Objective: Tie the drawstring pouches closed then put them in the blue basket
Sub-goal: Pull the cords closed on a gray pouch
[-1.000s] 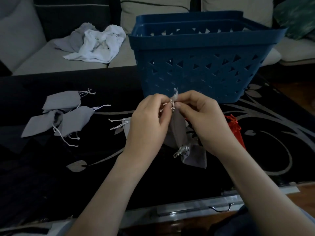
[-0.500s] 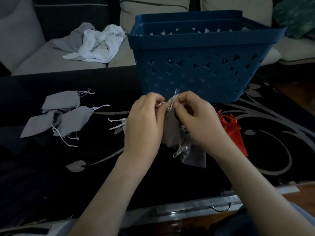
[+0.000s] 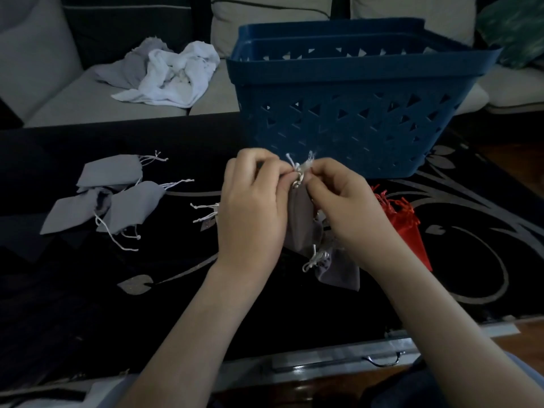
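A grey drawstring pouch hangs between my hands above the black table. My left hand and my right hand both pinch its white strings at the gathered neck. Behind them stands the blue basket. Another grey pouch with knotted strings lies on the table under my right wrist. A red pouch lies to the right. Three grey pouches with loose strings lie at the left. One more pouch is mostly hidden behind my left hand, only its strings showing.
The black table has a silver floral pattern and a metal front edge with a drawer handle. A sofa behind it carries crumpled white and grey cloths. A green cushion sits at the far right.
Both hands have lifted the grey pouch slightly toward the basket. The fingers have kept working the strings at its neck, and a string end now sticks up between them.
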Demonstrator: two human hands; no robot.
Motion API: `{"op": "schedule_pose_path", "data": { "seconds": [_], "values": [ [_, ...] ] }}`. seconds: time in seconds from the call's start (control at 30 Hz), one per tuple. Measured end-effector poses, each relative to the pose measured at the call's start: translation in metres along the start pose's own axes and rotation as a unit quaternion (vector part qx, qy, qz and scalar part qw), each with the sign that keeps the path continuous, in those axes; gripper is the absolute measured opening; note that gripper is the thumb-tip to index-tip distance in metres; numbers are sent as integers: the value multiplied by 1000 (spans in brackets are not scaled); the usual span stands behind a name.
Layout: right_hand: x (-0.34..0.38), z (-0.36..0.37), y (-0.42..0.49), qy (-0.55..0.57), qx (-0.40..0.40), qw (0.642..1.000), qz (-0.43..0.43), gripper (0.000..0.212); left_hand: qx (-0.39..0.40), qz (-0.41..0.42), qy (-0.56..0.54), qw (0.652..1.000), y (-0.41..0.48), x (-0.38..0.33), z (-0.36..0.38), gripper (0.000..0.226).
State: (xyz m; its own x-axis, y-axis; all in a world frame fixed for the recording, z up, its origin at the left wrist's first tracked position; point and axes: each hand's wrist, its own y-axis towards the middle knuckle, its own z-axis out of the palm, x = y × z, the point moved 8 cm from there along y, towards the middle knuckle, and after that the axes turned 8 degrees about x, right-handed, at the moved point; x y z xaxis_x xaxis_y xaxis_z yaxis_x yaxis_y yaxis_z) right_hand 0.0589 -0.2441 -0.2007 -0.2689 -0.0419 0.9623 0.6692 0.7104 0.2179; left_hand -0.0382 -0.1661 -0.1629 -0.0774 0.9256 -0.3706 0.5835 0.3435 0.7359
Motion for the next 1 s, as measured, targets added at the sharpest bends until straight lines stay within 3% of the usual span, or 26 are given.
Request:
{"op": "schedule_pose_path", "data": {
  "seconds": [0.33, 0.53, 0.73, 0.83, 1.0],
  "values": [
    [-5, -8, 4, -30, -34, 999, 19, 14, 52, 59, 55, 995, 2, -3, 8, 17],
    [-4, -11, 3, -37, -45, 998, 25, 13, 73, 43, 57, 995, 5, 0, 8, 19],
    [-4, -17, 3, -72, -75, 994, 24, 19, 105, -26, -70, 992, 5, 7, 17, 23],
    [-7, -27, 2, -67, -119, 990, 36, 17, 86, -46, -108, 989, 3, 12, 16, 9],
    [-17, -25, 4, -29, -109, 991, 70, 12, 116, -63, -140, 981, 3, 14, 21, 10]
  ]
}}
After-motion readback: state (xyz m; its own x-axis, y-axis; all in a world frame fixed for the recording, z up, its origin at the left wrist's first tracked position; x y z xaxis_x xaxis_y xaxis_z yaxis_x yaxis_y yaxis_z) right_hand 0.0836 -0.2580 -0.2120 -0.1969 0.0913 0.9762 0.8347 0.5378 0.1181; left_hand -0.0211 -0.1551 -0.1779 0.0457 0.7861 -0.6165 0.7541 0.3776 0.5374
